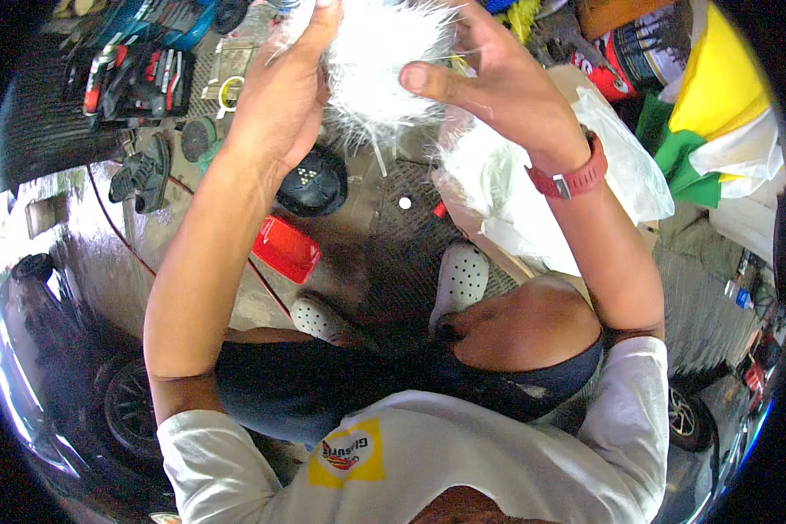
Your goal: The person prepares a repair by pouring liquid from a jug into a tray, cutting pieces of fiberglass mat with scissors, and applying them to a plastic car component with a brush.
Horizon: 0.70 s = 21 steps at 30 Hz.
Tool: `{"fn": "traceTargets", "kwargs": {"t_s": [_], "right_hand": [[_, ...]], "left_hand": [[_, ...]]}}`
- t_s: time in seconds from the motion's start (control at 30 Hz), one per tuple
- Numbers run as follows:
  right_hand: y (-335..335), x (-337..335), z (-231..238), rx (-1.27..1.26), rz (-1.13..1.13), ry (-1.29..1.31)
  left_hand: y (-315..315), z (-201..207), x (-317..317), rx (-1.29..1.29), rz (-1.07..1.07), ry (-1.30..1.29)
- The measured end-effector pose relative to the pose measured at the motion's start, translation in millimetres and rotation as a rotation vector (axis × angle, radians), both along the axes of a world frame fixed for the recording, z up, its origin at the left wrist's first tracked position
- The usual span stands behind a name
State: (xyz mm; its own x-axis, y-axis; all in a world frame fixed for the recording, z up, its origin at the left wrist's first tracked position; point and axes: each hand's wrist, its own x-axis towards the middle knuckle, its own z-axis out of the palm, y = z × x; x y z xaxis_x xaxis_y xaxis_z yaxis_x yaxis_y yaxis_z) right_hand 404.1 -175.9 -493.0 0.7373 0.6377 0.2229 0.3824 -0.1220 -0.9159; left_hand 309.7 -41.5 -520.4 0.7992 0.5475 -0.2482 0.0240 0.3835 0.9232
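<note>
Up at the top of the head view, a bundle of white, bristly fibres (380,65) sits between my two hands, its loose strands sticking out all round. My left hand (293,100) presses against its left side, with the thumb up and the other fingers mostly hidden. From the right, my right hand (502,92) is closed on it, its thumb lying over the front of the bundle. Right below, a cardboard box (467,210) holds more white fluffy material (480,166) and a white plastic bag (624,166).
A red plastic tray (286,250) and a black cap (314,183) lie on the floor ahead of my feet. Farther left are black sandals (144,175) and an opened tool set (140,83). Yellow, green and white cloth (720,96) hangs at the right. A dark car (52,323) stands at my left.
</note>
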Motion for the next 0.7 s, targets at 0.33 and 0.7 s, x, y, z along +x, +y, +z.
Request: {"fn": "traceTargets", "kwargs": {"t_s": [0.33, 0.7], "right_hand": [[94, 94, 135, 0.513, 0.456, 0.213], [146, -22, 29, -0.149, 1.017, 0.032]], "left_hand": [[97, 94, -60, 0.19, 0.135, -0.184], [99, 28, -182, 0.093, 0.02, -0.044]]}}
